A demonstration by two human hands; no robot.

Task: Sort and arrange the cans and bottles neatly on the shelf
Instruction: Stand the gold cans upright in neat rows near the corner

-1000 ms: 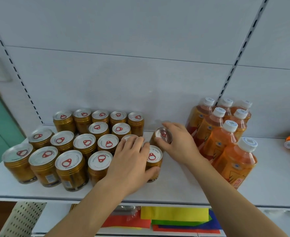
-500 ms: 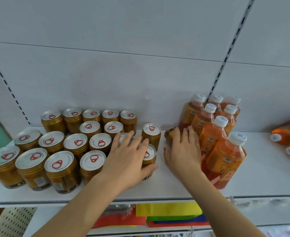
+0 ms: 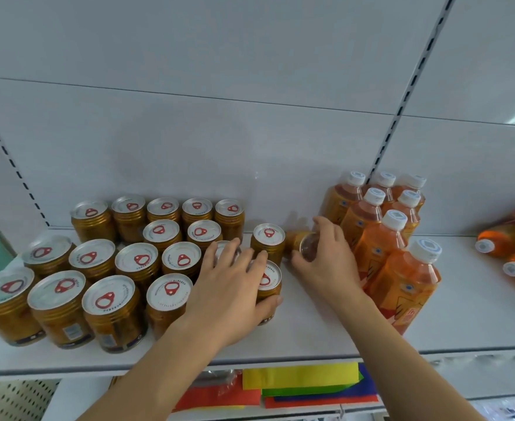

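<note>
Several gold cans (image 3: 110, 302) with silver lids and red pull tabs stand in rows on the left of the white shelf (image 3: 311, 335). My left hand (image 3: 235, 287) lies over the front right cans, its thumb around one can (image 3: 270, 282). One can (image 3: 268, 241) stands upright just behind it. My right hand (image 3: 326, 262) grips a gold can lying on its side (image 3: 303, 246), its base facing me. Orange drink bottles (image 3: 380, 235) with white caps stand in a group right beside that hand.
More orange bottles (image 3: 511, 244) lie on their sides at the shelf's far right. A white back panel with slotted uprights (image 3: 402, 104) rises behind. Below the shelf edge are coloured sheets (image 3: 298, 381) and a perforated white basket (image 3: 16, 399).
My right hand set one can upright behind the front can, then moved right and took hold of another can lying on its side by the bottles. My left hand stayed on the cans.
</note>
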